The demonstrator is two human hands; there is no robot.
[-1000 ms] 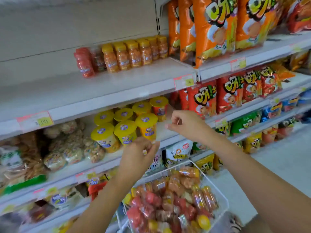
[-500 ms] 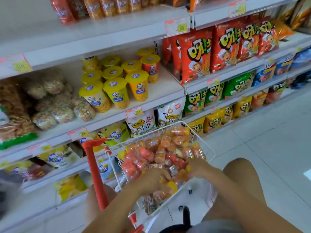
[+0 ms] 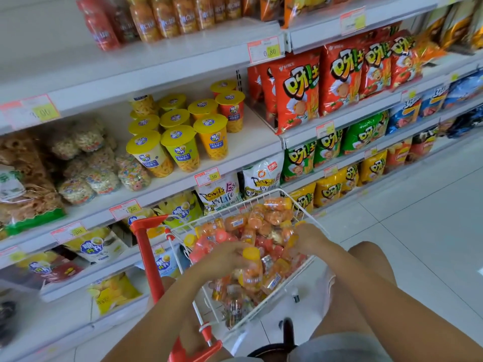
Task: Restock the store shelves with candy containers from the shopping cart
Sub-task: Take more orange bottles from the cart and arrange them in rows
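A white wire shopping cart [image 3: 307, 210] with a red handle [image 3: 149, 254] stands in front of me, heaped with small orange and red candy containers [image 3: 251, 223]. My left hand [image 3: 222, 259] reaches into the heap and grips an orange container with a yellow cap [image 3: 252, 270]. My right hand [image 3: 308, 236] is down among the containers at the cart's right side, fingers curled around one that is mostly hidden. A row of the same candy containers [image 3: 167, 19] stands on the top shelf [image 3: 146, 58], upper left.
Yellow-lidded snack cups [image 3: 183, 131] fill the middle shelf, with bagged cereal snacks [image 3: 86, 163] to their left. Red, green and yellow chip bags [image 3: 334, 82] line the shelves to the right. White tiled floor [image 3: 423, 231] lies right of the cart.
Both hands dropped from shelf height into the cart. My view tilted down from the top shelf to the cart. The left hand now grips a yellow-capped container.
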